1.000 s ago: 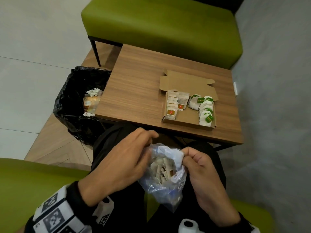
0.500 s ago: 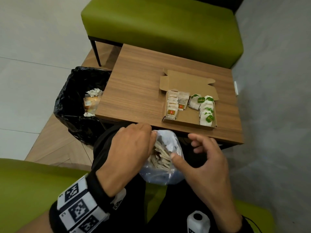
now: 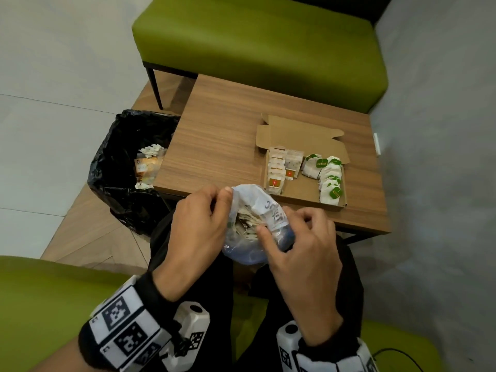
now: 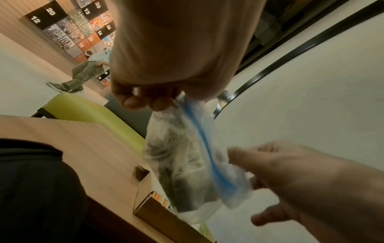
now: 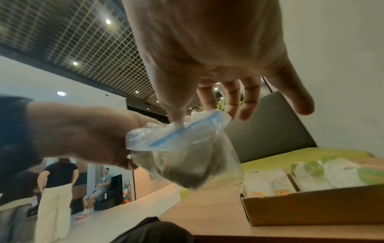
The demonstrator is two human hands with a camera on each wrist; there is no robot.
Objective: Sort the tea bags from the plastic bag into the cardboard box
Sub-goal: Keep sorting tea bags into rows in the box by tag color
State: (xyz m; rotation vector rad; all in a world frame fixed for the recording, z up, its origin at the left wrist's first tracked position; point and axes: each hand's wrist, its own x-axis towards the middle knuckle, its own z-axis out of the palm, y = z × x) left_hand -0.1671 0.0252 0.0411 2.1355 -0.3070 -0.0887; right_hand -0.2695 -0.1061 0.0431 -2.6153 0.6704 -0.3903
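I see the clear plastic bag [image 3: 255,224] with its blue zip strip held open above my lap, pale tea bags [image 3: 245,221] bunched inside. The open cardboard box [image 3: 303,193] sits on the table, holding two sorted rows.

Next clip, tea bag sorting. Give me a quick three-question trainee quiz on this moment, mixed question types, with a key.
1. True or false: the cardboard box stands on the table.
2. Which hand grips the plastic bag at its left edge? A left hand B right hand
3. Fill in: the tea bags on the box's right side carry ___ tags.

Key: 1 true; 2 A; 3 green.
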